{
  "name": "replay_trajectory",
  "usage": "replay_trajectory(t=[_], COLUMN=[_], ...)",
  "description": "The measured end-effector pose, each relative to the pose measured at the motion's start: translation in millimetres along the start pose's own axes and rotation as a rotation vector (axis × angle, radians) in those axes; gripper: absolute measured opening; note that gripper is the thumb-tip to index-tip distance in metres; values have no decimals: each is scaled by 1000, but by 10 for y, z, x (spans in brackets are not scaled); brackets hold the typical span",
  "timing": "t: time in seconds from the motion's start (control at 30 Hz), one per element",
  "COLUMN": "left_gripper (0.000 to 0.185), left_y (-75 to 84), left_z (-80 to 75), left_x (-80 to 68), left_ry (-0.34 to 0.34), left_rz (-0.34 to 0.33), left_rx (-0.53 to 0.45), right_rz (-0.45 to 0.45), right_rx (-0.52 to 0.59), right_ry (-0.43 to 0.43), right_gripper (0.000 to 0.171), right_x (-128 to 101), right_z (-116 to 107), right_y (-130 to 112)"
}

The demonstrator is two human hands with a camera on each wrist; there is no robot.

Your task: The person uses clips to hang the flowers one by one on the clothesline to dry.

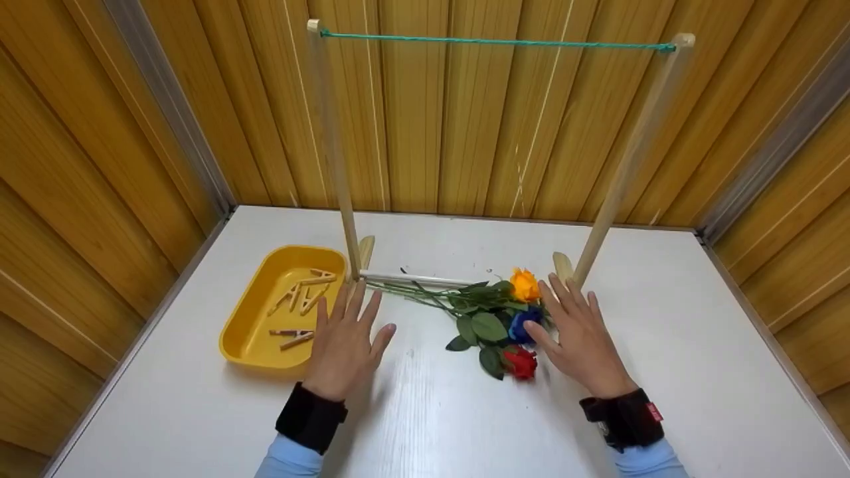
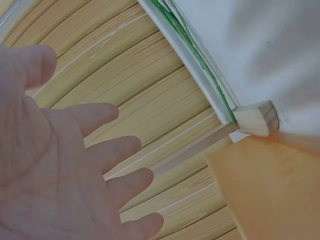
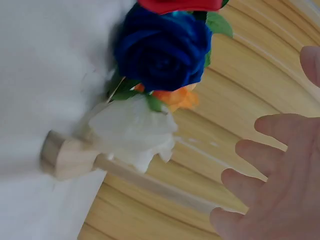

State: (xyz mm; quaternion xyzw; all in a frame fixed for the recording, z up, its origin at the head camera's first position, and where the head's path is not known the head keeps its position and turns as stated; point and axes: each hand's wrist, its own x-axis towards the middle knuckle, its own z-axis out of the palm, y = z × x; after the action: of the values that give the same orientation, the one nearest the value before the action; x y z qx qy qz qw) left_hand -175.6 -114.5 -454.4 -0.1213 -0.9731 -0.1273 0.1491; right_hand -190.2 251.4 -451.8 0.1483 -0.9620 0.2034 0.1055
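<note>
Both hands hover flat over the white table (image 1: 431, 425), fingers spread, holding nothing. My left hand (image 1: 345, 338) sits just right of a yellow tray (image 1: 255, 332) with several wooden clothespins (image 1: 305, 285). My right hand (image 1: 578, 335) lies beside a bunch of artificial roses: orange (image 1: 524, 284), blue (image 1: 521, 325) and red (image 1: 521, 362), with green stems (image 1: 425, 295) pointing left. The right wrist view shows the blue rose (image 3: 162, 47), a white rose (image 3: 132, 132), the red rose (image 3: 180, 4) and my open fingers (image 3: 272, 170). In the left wrist view my spread fingers (image 2: 100, 160) are near the tray's edge (image 2: 270, 190).
A wooden drying frame stands behind the hands: left post (image 1: 332, 153), right post (image 1: 634, 153), a green cord (image 1: 495, 42) strung across the top, wooden feet (image 1: 563, 265) on the table. Wood-panelled walls (image 1: 465, 133) enclose the table on three sides.
</note>
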Motion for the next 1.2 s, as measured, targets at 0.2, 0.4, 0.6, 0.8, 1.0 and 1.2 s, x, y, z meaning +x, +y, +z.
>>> replay_trajectory(t=[0.2, 0.4, 0.6, 0.8, 1.0, 1.2], left_gripper=[59, 55, 50, 47, 38, 32], left_y=[-41, -82, -159, -266, -366, -454], left_z=[-147, -349, -518, -636, -766, -824], left_x=[68, 144, 212, 263, 312, 348], left_ry=[-6, -27, -30, -40, -141, -232], left_rz=[33, 46, 68, 92, 83, 78], left_rx=[-3, -13, -31, -46, -67, -36], right_rz=[-83, -207, -337, -447, -574, -635], right_rx=[19, 86, 121, 126, 141, 137], right_ry=[24, 54, 91, 115, 108, 92], right_gripper=[73, 68, 65, 63, 56, 47], right_x=[216, 404, 593, 737, 900, 999], right_z=[-1, 24, 83, 149, 242, 363], right_y=[-157, -378, -622, -871, -1083, -1245])
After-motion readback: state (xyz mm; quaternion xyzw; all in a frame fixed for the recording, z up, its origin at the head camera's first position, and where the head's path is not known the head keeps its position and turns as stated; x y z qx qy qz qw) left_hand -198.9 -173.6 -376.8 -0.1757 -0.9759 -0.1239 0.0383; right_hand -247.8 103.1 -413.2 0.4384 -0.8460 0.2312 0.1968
